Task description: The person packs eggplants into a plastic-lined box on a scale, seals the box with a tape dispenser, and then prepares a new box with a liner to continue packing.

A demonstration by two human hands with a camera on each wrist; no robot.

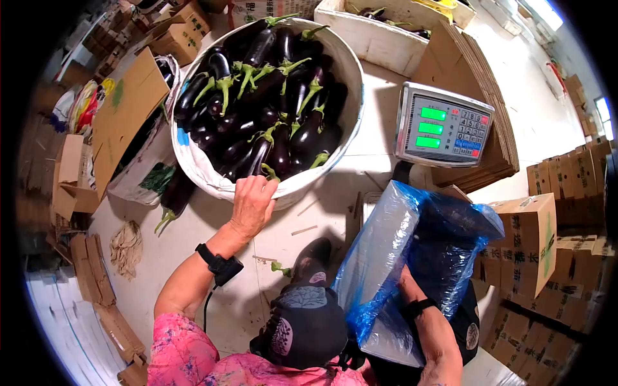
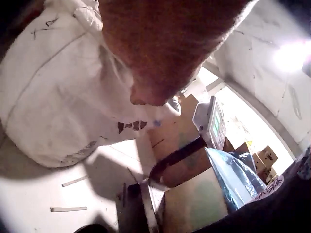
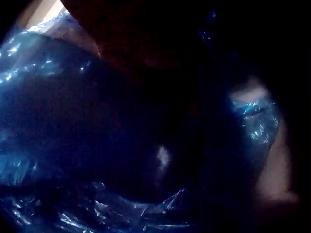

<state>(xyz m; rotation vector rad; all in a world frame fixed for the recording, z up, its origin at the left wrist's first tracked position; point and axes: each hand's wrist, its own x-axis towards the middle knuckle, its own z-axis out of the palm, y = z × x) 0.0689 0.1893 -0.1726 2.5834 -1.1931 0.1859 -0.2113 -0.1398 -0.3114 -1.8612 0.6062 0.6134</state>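
A large white sack [image 1: 353,138] stands wide at the mouth and is full of glossy eggplants [image 1: 257,116] with green stems. My left hand [image 1: 253,204] grips its near rim, fingers curled over the edge beside an eggplant stem. In the left wrist view that hand [image 2: 165,58] covers the sack's upper edge. On my right, a blue plastic bag [image 1: 380,257] lines an open carton by the scale. My right hand [image 1: 407,283] reaches down inside this bag, its fingers hidden. The right wrist view is dark, with crinkled blue plastic [image 3: 97,208] around the hand.
A digital scale display [image 1: 444,125] rises on a post beyond the lined carton, before stacked flat cardboard [image 1: 476,77]. At the back is a white foam box [image 1: 370,42]. Another sack [image 1: 138,170] stands left, one eggplant [image 1: 175,199] beside it. Cartons [image 1: 528,238] pile up right.
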